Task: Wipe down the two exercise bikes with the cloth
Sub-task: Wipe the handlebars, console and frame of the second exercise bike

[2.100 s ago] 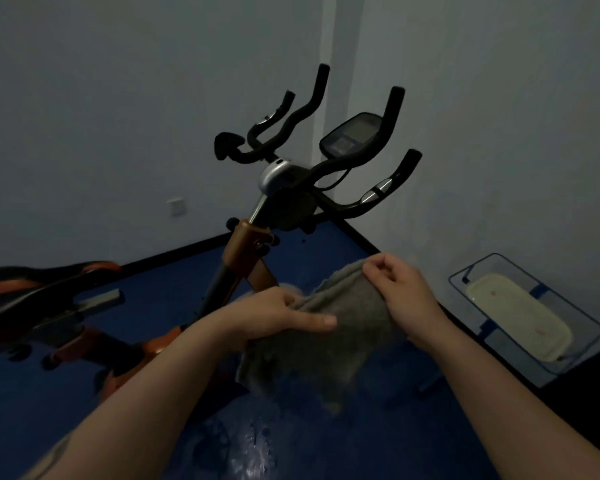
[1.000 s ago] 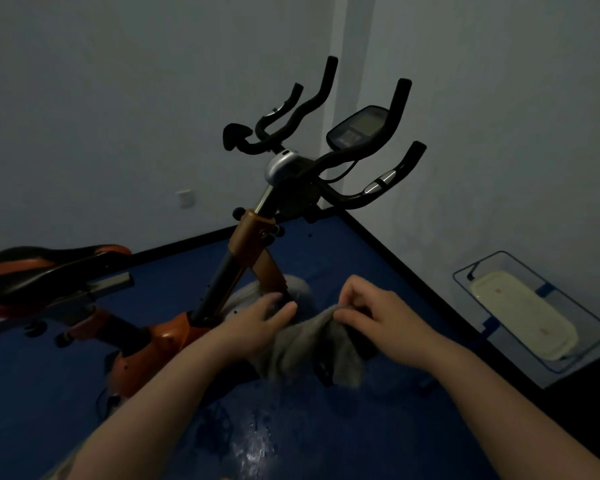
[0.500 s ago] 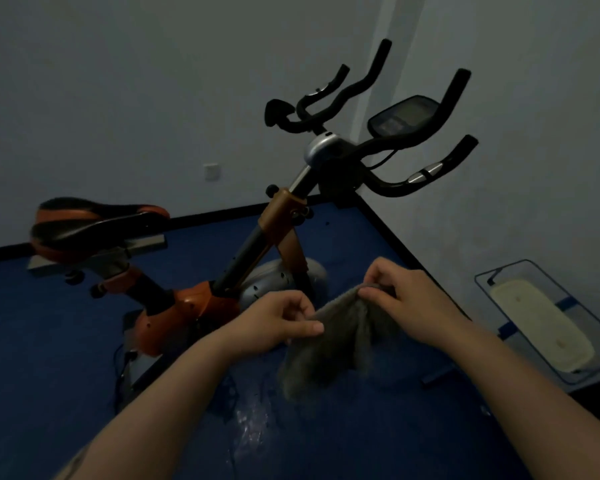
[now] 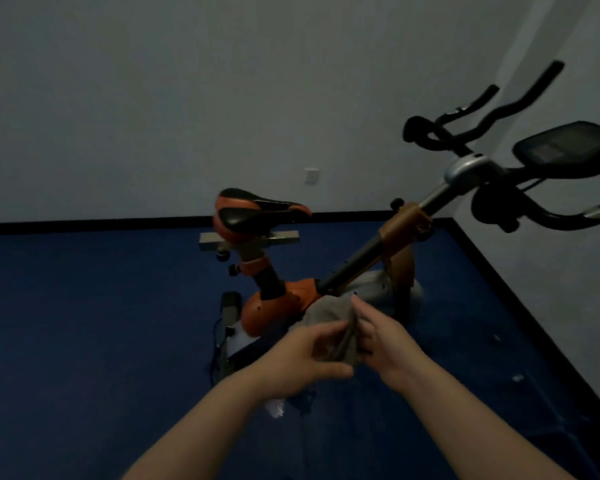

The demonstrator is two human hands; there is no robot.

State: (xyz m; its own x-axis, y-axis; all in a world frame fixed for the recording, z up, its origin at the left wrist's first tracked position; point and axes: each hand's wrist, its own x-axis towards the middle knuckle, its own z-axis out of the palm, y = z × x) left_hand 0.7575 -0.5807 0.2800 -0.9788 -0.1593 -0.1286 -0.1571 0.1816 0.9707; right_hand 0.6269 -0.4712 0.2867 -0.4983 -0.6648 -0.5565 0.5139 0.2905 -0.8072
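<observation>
A grey cloth [image 4: 329, 322] is bunched between both hands in front of me. My left hand [image 4: 303, 362] grips its lower part with curled fingers. My right hand [image 4: 381, 341] holds the cloth's right side, fingers against the fabric. Just behind the hands stands one orange and black exercise bike [image 4: 281, 306], with its saddle [image 4: 257, 209] at centre and its black handlebars [image 4: 492, 133] and console [image 4: 565, 147] at the upper right. The hands are in the air and do not touch the bike. A second bike is not in sight.
The floor is dark blue [image 4: 84, 323] with a black skirting along grey walls [image 4: 187, 81]. A wall socket [image 4: 311, 175] sits behind the saddle. The bike's pedal [image 4: 230, 306] and a cable lie at its left. A room corner lies to the right.
The view has swung left, so the bike now sits centre and right and the tray at the right is gone. Both hands have drawn together and bunched the cloth tighter.
</observation>
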